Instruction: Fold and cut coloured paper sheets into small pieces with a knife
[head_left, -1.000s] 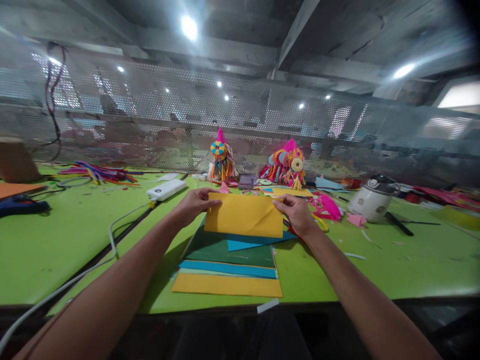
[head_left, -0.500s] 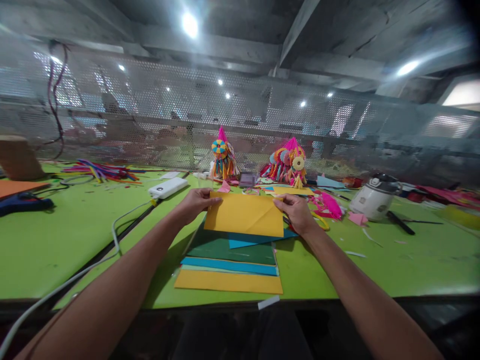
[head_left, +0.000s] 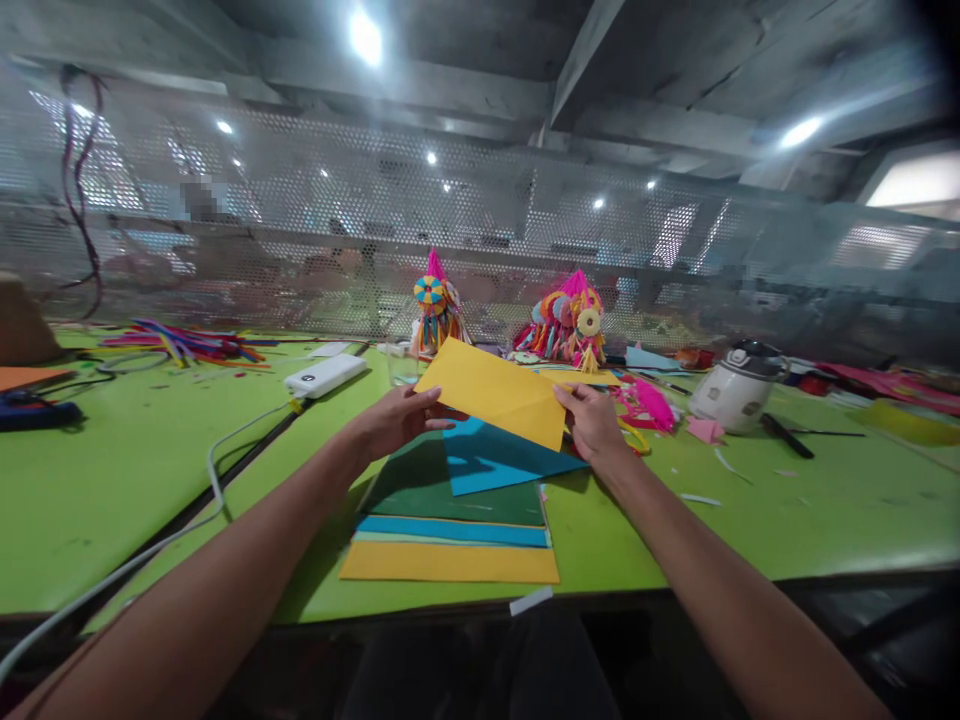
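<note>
A yellow sheet of paper or felt (head_left: 499,390) is held up tilted, its left side higher than its right. My left hand (head_left: 397,415) grips its left corner with thumb on top, the other fingers partly beneath. On the right edge, my right hand (head_left: 592,420) pinches the sheet between thumb and fingers. Below it lies a blue sheet (head_left: 502,460), set at an angle over a dark green sheet (head_left: 442,490). Under the green one, a blue strip (head_left: 450,530) and a yellow sheet (head_left: 450,562) show along the near side of the stack.
A white power bank (head_left: 326,376) with a cable lies at left. Colourful tasselled ornaments (head_left: 437,300) stand at the back. A white kettle-shaped container (head_left: 731,390), a black-handled tool (head_left: 786,436) and pink scraps (head_left: 705,430) are on the right of the green table (head_left: 712,540).
The yellow sheet has gone from nearly level to tilted, its left end raised. More of the blue sheet beneath is uncovered. My left hand's fingers have spread a little.
</note>
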